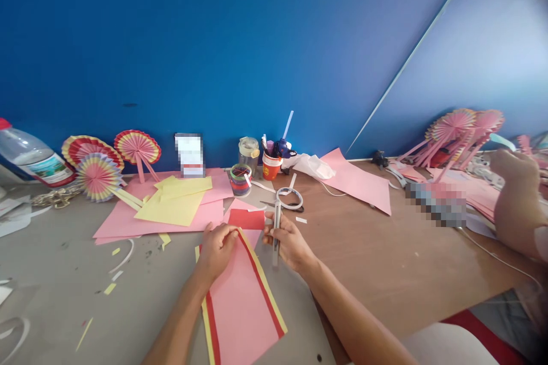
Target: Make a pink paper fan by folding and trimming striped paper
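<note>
A stack of pink, red and yellow paper sheets (pixel 244 302) lies on the table in front of me. My left hand (pixel 217 248) rests on its upper end, fingers curled and pinching the top edge of the paper. My right hand (pixel 287 242) is closed around a slim silver utility knife (pixel 276 231), held just right of the paper, blade end pointing towards me.
Pink and yellow sheets (pixel 171 208), folded paper fans (pixel 99 162), a water bottle (pixel 34 159), a tape roll (pixel 240 177), a pen cup (pixel 271 164) and scissors (pixel 291 199) stand behind. Another person's arm (pixel 514 199) and pink fans (pixel 458 131) are at right.
</note>
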A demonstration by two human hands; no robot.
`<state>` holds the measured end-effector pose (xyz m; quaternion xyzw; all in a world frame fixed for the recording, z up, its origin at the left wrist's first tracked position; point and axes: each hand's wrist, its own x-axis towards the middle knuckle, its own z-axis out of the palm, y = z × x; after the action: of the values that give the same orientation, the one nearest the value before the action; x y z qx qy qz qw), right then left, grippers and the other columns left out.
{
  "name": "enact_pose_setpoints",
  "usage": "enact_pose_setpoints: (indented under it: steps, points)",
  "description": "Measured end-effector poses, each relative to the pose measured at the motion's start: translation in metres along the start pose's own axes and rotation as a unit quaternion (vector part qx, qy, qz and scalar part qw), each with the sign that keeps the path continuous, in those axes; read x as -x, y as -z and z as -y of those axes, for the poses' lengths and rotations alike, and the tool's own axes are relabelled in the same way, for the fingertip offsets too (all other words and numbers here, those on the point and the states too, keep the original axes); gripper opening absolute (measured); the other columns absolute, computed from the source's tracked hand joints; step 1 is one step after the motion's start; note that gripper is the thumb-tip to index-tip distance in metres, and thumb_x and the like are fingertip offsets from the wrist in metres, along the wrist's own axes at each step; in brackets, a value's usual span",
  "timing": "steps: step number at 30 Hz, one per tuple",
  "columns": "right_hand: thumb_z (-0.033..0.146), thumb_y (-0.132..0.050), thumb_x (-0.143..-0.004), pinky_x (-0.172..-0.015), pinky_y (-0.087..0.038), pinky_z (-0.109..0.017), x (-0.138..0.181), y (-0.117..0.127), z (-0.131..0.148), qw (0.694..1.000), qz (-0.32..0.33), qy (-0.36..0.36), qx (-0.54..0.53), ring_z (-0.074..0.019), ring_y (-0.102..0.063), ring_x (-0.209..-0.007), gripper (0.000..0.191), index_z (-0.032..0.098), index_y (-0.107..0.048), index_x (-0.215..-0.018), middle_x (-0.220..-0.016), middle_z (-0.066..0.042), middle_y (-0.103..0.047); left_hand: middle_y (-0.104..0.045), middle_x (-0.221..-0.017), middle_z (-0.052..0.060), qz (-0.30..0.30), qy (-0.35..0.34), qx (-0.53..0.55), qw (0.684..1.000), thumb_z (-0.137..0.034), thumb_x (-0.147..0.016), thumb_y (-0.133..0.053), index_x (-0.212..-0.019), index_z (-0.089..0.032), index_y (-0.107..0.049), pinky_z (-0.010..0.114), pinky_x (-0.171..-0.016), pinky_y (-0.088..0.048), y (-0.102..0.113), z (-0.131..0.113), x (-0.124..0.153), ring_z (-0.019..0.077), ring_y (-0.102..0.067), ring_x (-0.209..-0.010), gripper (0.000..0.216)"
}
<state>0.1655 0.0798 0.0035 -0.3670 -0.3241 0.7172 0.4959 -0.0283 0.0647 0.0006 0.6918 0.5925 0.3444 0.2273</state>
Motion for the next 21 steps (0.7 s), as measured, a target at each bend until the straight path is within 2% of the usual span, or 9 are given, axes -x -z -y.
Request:
enact_pose_setpoints:
  steps: [4, 6, 8, 10, 12, 14, 16, 18, 21]
  points:
    - [0.01, -0.067, -0.059, -0.086, -0.048, -0.035, 0.008, -0.003, 0.007, 0.998, 0.027, 0.02, -0.058, -0.0181, -0.062, -0.096, 0.046, 0.025, -0.058, -0.1, -0.089, 0.001, -0.064, -0.071, -0.081, 0.001, -0.001, -0.003, -0.003, 1.0, -0.039, -0.088, -0.039, -0.079, -0.024, -0.062, 0.051, -0.11, -0.025, -0.001, 0.001, -0.001, 0.0197, -0.062, -0.079, 0.028]
    - [0.012, -0.072, -0.061, -0.089, -0.048, -0.037, 0.011, -0.004, 0.012, 0.996, 0.051, 0.02, -0.07, -0.0193, -0.06, -0.102, 0.044, 0.026, -0.059, -0.1, -0.103, 0.0, -0.064, -0.071, -0.083, 0.001, -0.001, -0.003, -0.002, 1.0, -0.038, -0.088, -0.039, -0.081, -0.025, -0.062, 0.051, -0.111, -0.024, -0.002, 0.002, -0.001, 0.0198, -0.063, -0.081, 0.028]
    - [0.022, -0.074, -0.068, -0.082, -0.051, -0.036, 0.012, -0.005, 0.015, 0.996, 0.063, 0.014, -0.06, -0.0186, -0.062, -0.096, 0.039, 0.027, -0.059, -0.103, -0.111, -0.001, -0.062, -0.071, -0.084, 0.0, -0.003, -0.002, -0.001, 1.0, -0.038, -0.088, -0.039, -0.082, -0.024, -0.061, 0.052, -0.111, -0.023, -0.003, 0.004, 0.0, 0.0192, -0.063, -0.08, 0.027]
    - [0.034, -0.071, -0.075, -0.067, -0.051, -0.032, 0.012, -0.004, 0.017, 0.998, 0.053, 0.011, -0.037, -0.0148, -0.063, -0.078, 0.038, 0.028, -0.056, -0.11, -0.105, -0.002, -0.064, -0.071, -0.084, 0.0, -0.002, -0.002, 0.0, 1.0, -0.038, -0.088, -0.039, -0.082, -0.025, -0.061, 0.052, -0.111, -0.022, -0.004, 0.005, 0.0, 0.0186, -0.063, -0.079, 0.026]
    - [0.041, -0.066, -0.08, -0.051, -0.044, -0.026, 0.01, -0.004, 0.016, 0.999, 0.026, 0.018, -0.02, -0.0083, -0.053, -0.052, 0.039, 0.028, -0.052, -0.114, -0.088, 0.001, -0.065, -0.07, -0.084, -0.001, 0.001, -0.004, 0.0, 1.0, -0.037, -0.088, -0.039, -0.082, -0.025, -0.06, 0.052, -0.111, -0.022, -0.004, 0.005, 0.001, 0.0183, -0.062, -0.079, 0.026]
    - [0.038, -0.065, -0.079, -0.043, -0.034, -0.021, 0.008, -0.004, 0.015, 0.999, -0.013, 0.031, -0.025, -0.0032, -0.037, -0.04, 0.036, 0.027, -0.052, -0.111, -0.078, 0.005, -0.061, -0.07, -0.082, -0.001, 0.003, -0.007, -0.001, 1.0, -0.037, -0.088, -0.039, -0.08, -0.025, -0.06, 0.051, -0.111, -0.022, -0.004, 0.005, 0.001, 0.018, -0.062, -0.077, 0.026]
    - [0.028, -0.066, -0.073, -0.042, -0.031, -0.019, 0.007, -0.005, 0.014, 0.997, -0.04, 0.045, -0.041, -0.0015, -0.034, -0.041, 0.032, 0.025, -0.053, -0.102, -0.08, 0.006, -0.059, -0.07, -0.08, -0.001, 0.002, -0.009, -0.003, 1.0, -0.037, -0.088, -0.039, -0.079, -0.025, -0.06, 0.05, -0.111, -0.023, -0.004, 0.004, 0.002, 0.0178, -0.061, -0.076, 0.026]
    - [0.017, -0.067, -0.064, -0.046, -0.036, -0.02, 0.008, -0.006, 0.013, 0.997, -0.037, 0.046, -0.048, -0.0028, -0.043, -0.049, 0.034, 0.023, -0.054, -0.095, -0.089, 0.004, -0.059, -0.07, -0.079, 0.0, 0.0, -0.01, -0.006, 1.0, -0.037, -0.089, -0.038, -0.078, -0.024, -0.06, 0.049, -0.111, -0.024, -0.003, 0.002, 0.002, 0.0182, -0.061, -0.076, 0.028]
    - [0.013, -0.068, -0.06, -0.057, -0.045, -0.024, 0.01, -0.008, 0.012, 0.999, 0.003, 0.024, -0.038, -0.009, -0.058, -0.067, 0.044, 0.025, -0.054, -0.1, -0.101, 0.001, -0.058, -0.071, -0.081, 0.001, -0.003, -0.008, -0.01, 1.0, -0.038, -0.089, -0.038, -0.079, -0.024, -0.061, 0.049, -0.109, -0.028, -0.002, 0.001, 0.002, 0.0197, -0.061, -0.08, 0.029]
